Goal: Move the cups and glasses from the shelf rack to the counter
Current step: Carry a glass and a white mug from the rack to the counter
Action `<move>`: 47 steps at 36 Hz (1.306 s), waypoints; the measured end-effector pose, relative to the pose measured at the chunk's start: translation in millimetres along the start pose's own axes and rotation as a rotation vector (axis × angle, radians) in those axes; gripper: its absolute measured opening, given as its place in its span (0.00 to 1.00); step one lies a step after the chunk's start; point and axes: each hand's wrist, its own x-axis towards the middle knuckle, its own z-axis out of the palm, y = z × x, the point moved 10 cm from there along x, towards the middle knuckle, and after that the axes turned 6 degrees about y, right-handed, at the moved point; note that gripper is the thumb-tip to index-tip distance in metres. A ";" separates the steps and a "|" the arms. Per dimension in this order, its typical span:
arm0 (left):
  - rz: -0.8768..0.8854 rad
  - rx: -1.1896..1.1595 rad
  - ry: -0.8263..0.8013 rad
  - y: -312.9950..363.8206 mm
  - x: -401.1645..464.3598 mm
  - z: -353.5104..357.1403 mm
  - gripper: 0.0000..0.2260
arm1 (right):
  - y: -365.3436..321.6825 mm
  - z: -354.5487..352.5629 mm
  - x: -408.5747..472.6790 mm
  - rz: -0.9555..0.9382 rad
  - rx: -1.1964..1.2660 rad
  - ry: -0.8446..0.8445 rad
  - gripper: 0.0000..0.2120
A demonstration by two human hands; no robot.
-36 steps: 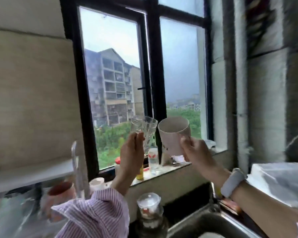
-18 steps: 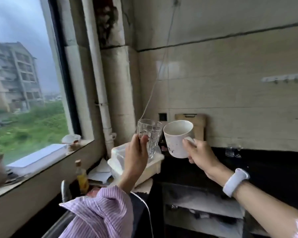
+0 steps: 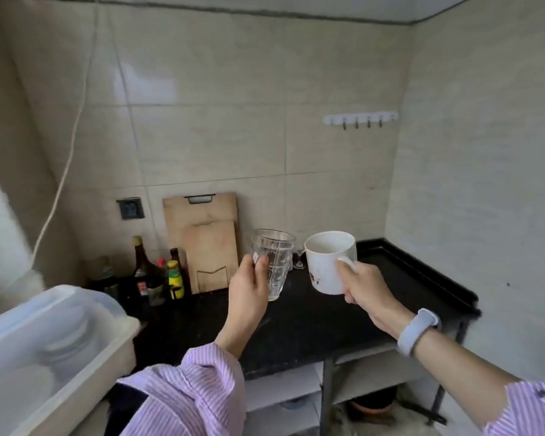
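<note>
Black counter (image 3: 343, 313): centre and right side bare, open from the front edge. Back left blocked by bottles (image 3: 158, 272) and cutting boards (image 3: 206, 247) leaning on the wall. Small stemmed glass (image 3: 299, 259) stands at the back. White tub (image 3: 44, 347) crowds the left edge.

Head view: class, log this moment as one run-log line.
left hand: holds clear glass | right hand: holds white mug by handle | both above black counter | not yet set down
</note>
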 end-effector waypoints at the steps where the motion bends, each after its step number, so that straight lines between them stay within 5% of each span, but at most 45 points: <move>1: -0.008 0.001 -0.019 -11.5 8.6 15.1 0.12 | 9.6 -0.3 12.7 0.021 -0.009 0.002 0.14; 22: -0.357 -0.076 -0.411 -251.4 83.1 350.1 0.09 | 258.3 -13.8 291.2 0.303 -0.109 0.035 0.13; 34: -0.515 -0.012 -0.439 -381.6 126.4 514.5 0.08 | 398.6 3.8 452.9 0.464 -0.120 -0.020 0.11; 47: -0.564 -0.098 -0.344 -473.2 156.8 602.3 0.09 | 468.7 49.1 552.2 0.392 -0.078 -0.055 0.13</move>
